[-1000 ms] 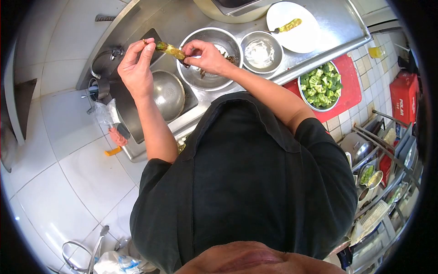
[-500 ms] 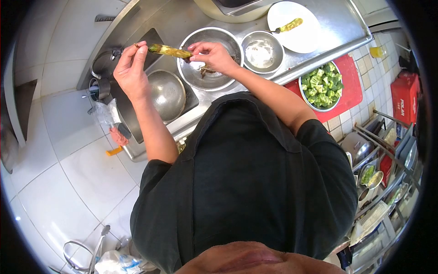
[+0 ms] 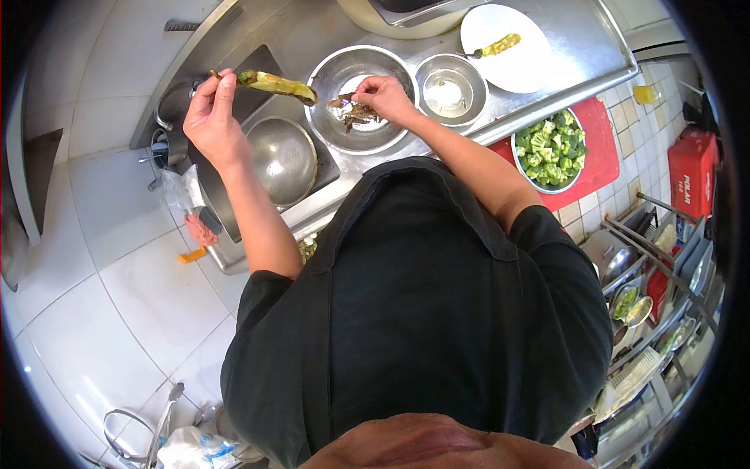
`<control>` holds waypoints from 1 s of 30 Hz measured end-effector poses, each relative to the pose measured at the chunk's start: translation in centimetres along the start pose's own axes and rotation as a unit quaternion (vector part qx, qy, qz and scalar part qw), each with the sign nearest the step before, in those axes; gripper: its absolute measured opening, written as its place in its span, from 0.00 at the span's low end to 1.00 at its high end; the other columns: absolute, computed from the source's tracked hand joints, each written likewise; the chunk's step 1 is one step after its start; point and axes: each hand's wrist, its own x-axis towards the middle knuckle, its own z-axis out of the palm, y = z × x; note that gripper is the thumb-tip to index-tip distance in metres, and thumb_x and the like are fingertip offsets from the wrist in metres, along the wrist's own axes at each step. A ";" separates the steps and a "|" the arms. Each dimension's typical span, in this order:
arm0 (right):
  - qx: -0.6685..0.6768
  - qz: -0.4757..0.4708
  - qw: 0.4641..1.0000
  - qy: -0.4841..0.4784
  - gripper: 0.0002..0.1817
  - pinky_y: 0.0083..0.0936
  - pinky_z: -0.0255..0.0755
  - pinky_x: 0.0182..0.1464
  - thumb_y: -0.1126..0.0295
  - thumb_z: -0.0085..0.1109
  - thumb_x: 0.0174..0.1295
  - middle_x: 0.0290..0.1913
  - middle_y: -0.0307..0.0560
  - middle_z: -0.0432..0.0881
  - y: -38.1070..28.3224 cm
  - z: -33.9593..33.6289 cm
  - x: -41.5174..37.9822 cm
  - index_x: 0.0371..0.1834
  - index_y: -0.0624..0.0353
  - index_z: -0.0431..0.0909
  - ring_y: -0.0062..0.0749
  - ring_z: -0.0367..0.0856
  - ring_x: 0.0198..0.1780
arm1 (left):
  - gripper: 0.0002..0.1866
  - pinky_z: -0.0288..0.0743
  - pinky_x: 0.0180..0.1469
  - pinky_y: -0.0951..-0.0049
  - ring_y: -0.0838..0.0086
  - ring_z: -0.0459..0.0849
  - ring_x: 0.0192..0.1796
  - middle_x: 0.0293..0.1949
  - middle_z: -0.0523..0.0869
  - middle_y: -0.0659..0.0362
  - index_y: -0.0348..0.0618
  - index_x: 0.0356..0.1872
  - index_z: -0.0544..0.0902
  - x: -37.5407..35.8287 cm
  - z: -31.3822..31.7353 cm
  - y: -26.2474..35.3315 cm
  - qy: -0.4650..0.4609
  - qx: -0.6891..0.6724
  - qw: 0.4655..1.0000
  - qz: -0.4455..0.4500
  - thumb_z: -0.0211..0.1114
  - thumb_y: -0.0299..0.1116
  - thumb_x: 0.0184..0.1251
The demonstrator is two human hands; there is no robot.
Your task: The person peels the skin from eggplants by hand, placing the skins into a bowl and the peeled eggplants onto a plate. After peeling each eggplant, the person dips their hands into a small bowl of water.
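Observation:
My left hand (image 3: pixel 211 117) pinches the stem end of a long, partly peeled roasted eggplant (image 3: pixel 275 84), yellow-green with dark patches. Its free end reaches over the left rim of a steel bowl (image 3: pixel 319 125). Above that bowl, my right hand (image 3: pixel 384 100) has its fingers closed on a strip of brown charred skin (image 3: pixel 341 101), apart from the eggplant. More peeled skin (image 3: pixel 359 118) lies in the bowl. To the right stands a smaller steel bowl (image 3: pixel 476 91) with what looks like liquid inside. A peeled eggplant (image 3: pixel 500 44) with a dark stem rests on a white plate (image 3: pixel 519 69).
An upturned-looking metal pan (image 3: pixel 281 160) sits in the sink at left, near the faucet (image 3: pixel 162 117). Broccoli florets (image 3: pixel 551 148) fill a bowl on a red board (image 3: pixel 605 156). A dish rack (image 3: pixel 664 313) stands at right; a raised counter edge (image 3: pixel 547 104) runs before me.
My right hand has moved right, away from the eggplant, with a strip of skin. My left hand has shifted slightly left and up with the eggplant.

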 end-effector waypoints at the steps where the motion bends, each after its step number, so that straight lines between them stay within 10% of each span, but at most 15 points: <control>1: -0.045 0.006 0.999 0.008 0.08 0.23 0.74 0.37 0.67 0.71 0.57 0.26 0.41 0.84 0.2 -0.1 0.0 0.33 0.60 0.85 0.22 0.82 0.32 | 0.07 0.79 0.51 0.76 0.76 0.85 0.41 0.40 0.89 0.55 0.31 0.42 0.87 0.1 -0.1 0.0 0.000 0.004 1.000 0.005 0.70 0.23 0.65; 8: -0.488 -0.156 0.858 -0.030 0.10 0.45 0.74 0.49 0.62 0.63 0.55 0.33 0.52 0.87 1.7 -0.8 0.7 0.32 0.55 0.89 0.49 0.86 0.39 | 0.06 0.79 0.51 0.75 0.76 0.85 0.42 0.41 0.89 0.55 0.32 0.41 0.87 0.4 -0.4 -0.6 -0.026 -0.001 0.999 0.026 0.71 0.22 0.64; 23: -0.311 -0.200 0.927 0.071 0.12 0.40 0.78 0.51 0.72 0.57 0.56 0.42 0.55 0.87 -2.7 -3.5 -2.1 0.40 0.55 0.88 0.50 0.85 0.45 | 0.05 0.78 0.54 0.76 0.76 0.84 0.44 0.41 0.89 0.55 0.32 0.40 0.87 -0.3 1.2 -1.0 -0.088 0.009 0.996 0.014 0.70 0.20 0.63; 30: -0.542 -0.046 0.822 0.170 0.08 0.42 0.76 0.50 0.69 0.60 0.55 0.40 0.53 0.86 1.2 -11.2 -4.9 0.35 0.56 0.87 0.48 0.84 0.46 | 0.04 0.78 0.53 0.76 0.76 0.85 0.44 0.41 0.88 0.56 0.33 0.38 0.87 -0.1 1.1 -0.8 -0.099 0.025 0.994 0.030 0.71 0.20 0.63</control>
